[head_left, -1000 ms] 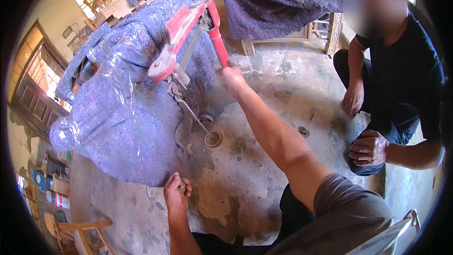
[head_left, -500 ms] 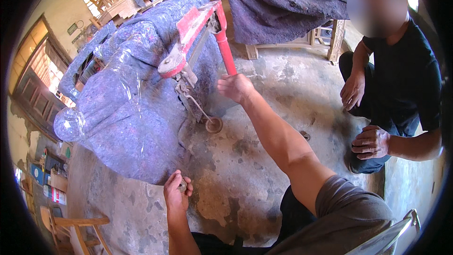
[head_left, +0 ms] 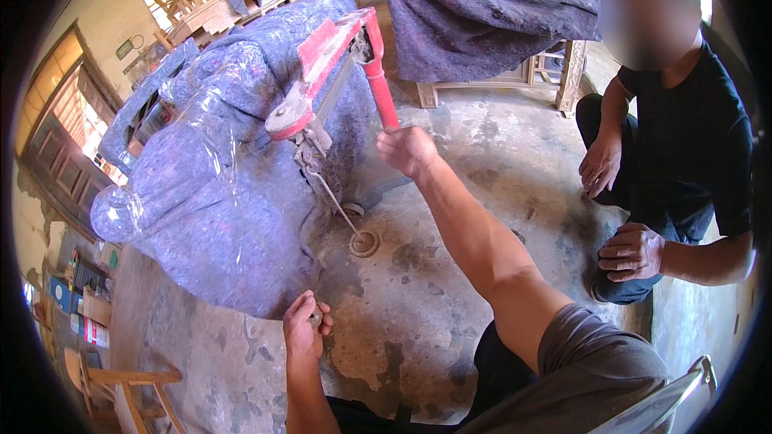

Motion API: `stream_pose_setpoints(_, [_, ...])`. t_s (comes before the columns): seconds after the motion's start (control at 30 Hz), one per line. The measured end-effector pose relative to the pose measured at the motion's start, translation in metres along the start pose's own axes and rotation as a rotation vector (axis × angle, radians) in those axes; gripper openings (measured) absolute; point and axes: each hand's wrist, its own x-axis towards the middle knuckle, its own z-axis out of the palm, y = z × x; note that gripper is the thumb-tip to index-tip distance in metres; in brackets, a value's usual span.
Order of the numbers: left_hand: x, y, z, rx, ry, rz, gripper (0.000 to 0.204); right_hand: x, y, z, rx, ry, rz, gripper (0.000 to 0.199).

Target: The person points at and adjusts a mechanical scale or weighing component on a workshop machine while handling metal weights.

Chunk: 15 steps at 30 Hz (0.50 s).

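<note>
One right hand (head_left: 408, 151) was curled around the lower end of a red post (head_left: 379, 96), beside a blanket-wrapped bundle (head_left: 201, 217), the left hand (head_left: 304, 329) pinched a small round piece (head_left: 315, 319), possibly metal, near the bundle's bottom edge.

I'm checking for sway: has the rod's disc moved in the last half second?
Yes: the disc has shifted downward in view, away from the table's left leg.
</note>
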Motion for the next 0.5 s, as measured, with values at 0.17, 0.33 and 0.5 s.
stream_pose_setpoints(0.17, [0.000,0.000,0.001,0.017,-0.013,0.006,0.040,-0.001,-0.003,0.007,0.017,-0.036,0.002,0.018])
stream_pose_setpoints(0.33, [0.000,0.000,0.000,0.038,0.024,-0.013,0.039,-0.022,-0.011,0.046,-0.154,-0.090,-0.146,0.019])
stream_pose_setpoints(0.5, [0.005,-0.003,-0.005,0.048,0.010,-0.022,0.038,-0.056,-0.021,0.089,-0.304,-0.241,-0.317,0.018])
